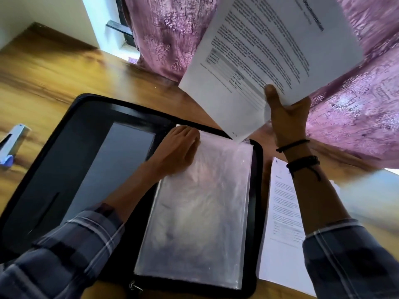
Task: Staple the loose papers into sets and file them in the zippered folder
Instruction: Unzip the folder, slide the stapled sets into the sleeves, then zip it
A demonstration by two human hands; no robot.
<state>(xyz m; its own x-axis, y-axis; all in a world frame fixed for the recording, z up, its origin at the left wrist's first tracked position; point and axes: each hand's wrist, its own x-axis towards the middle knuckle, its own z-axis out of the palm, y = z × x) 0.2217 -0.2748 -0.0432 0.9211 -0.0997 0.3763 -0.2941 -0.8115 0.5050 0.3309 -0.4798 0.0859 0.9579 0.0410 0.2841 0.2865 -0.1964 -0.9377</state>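
Observation:
The black zippered folder (64, 160) lies open on the wooden table. Its right half holds a stack of clear plastic sleeves (200, 212). My left hand (177, 152) rests flat on the upper left corner of the sleeves, fingers straight. My right hand (287, 119) holds a set of printed papers (269, 50) up in the air above the folder's far right corner, thumb on top of the sheets. More printed papers (280, 244) lie on the table to the right of the folder, partly under my right forearm.
A stapler (13, 145) with a purple base sits at the table's left edge. A pink patterned curtain (172, 33) hangs along the far side and right. The folder's zipper pull (135, 287) lies at the near edge.

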